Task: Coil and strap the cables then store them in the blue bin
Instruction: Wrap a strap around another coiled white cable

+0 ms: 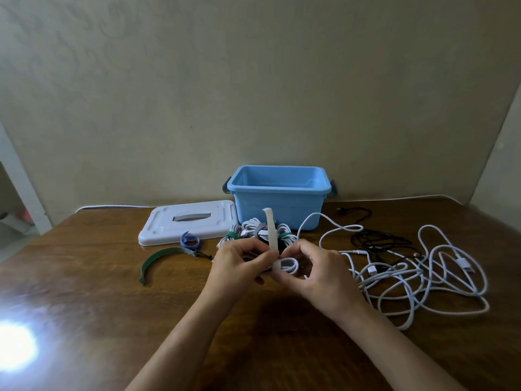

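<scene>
**Both hands clamp a small white coil as a strap stands up between them**

Left hand and right hand meet above the middle of the wooden table, fingers curled onto a coiled white cable held between them. A white strap wraps the coil at its middle, and its free end rises upright past the fingertips.

Just beyond the hands lie strapped cable bundles, white coils bound with green and grey ties. Behind those stands the blue bin, open-topped, against the wall at the table's far edge. Its white lid lies flat, beyond and left of the left hand, touching or nearly touching the bin's side.

Left of the left hand a green strap curves on the wood, with a rolled blue strap just beyond it. Right of the right hand sprawls a loose tangle of white cables, reaching toward the table's right edge; black cables lie beyond it, near the bin.

Bare wood stretches left of the forearms, where a bright glare spot sits near the corner.
</scene>
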Demonstrator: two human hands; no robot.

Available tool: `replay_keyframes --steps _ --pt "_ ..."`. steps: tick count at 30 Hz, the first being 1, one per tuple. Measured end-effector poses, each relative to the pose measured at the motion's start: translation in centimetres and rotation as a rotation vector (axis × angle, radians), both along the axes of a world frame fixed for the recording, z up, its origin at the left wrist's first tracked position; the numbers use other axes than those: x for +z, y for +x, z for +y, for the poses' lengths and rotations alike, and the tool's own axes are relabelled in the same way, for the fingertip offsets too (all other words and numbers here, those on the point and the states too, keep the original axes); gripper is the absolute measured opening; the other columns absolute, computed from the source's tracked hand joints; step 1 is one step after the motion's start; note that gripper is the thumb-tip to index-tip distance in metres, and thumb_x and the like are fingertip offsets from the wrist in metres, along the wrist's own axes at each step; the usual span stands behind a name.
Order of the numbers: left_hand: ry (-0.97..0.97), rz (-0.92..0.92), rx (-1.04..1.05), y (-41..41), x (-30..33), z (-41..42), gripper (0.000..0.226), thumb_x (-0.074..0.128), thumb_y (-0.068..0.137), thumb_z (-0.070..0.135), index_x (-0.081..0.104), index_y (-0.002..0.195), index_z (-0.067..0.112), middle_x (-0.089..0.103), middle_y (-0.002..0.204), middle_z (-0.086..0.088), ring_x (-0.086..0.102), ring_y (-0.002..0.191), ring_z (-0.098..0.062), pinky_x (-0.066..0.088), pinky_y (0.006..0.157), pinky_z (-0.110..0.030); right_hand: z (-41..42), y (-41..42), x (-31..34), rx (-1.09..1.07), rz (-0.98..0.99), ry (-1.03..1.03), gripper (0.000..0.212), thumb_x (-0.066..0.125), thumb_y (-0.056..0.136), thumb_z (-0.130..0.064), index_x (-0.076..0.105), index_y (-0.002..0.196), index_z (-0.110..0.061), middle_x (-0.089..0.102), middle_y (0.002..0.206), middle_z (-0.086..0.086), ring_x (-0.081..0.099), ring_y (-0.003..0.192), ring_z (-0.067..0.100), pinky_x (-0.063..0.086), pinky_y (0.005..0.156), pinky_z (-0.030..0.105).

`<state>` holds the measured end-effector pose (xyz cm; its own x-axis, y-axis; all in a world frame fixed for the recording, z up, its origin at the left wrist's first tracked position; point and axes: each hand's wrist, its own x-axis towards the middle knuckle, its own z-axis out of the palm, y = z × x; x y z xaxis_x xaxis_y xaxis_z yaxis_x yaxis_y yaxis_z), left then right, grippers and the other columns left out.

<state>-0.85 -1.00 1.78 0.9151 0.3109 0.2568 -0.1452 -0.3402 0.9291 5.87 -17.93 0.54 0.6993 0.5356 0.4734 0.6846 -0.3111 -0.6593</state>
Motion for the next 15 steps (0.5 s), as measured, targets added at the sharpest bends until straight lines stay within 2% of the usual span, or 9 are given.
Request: replay_keyframes --steps 8,11,15 --pt "0.160 -0.039 -0.027 0.13 -0.09 0.42 0.005 0.076 0.087 0.013 0.079 0.088 0.016 0.076 0.080 0.004 0.074 0.074 -0.014 0.060 0.062 -0.027 -0.11 0.23 -0.15 0.027 0.121 0.006 0.035 0.080 0.080 -0.050 0.065 0.103 -0.031 0.075 0.095 -0.013 0.070 0.087 -0.003 0.061 0.076 0.024" --pt "0.254 -0.045 -0.010 0.27 -0.17 0.72 0.006 0.077 0.086 0.016 0.079 0.087 0.021 0.075 0.079 0.011 0.072 0.076 -0.008 0.059 0.068 -0.024 -0.09 0.18 -0.01 0.043 0.168 0.019 0.037 0.081 0.079 -0.050 0.061 0.104 -0.033 0.076 0.096 -0.012 0.070 0.086 -0.005 0.058 0.073 0.021" --pt "0.339 -0.064 -0.010 0.18 -0.12 0.78 0.009 0.076 0.087 0.020 0.077 0.084 0.028 0.072 0.077 0.019 0.068 0.077 0.000 0.051 0.066 -0.014 -0.17 0.00 0.25 0.058 0.199 0.001 0.034 0.078 0.081 -0.049 0.056 0.105 -0.039 0.070 0.093 -0.020 0.067 0.089 -0.009 0.055 0.071 0.015"
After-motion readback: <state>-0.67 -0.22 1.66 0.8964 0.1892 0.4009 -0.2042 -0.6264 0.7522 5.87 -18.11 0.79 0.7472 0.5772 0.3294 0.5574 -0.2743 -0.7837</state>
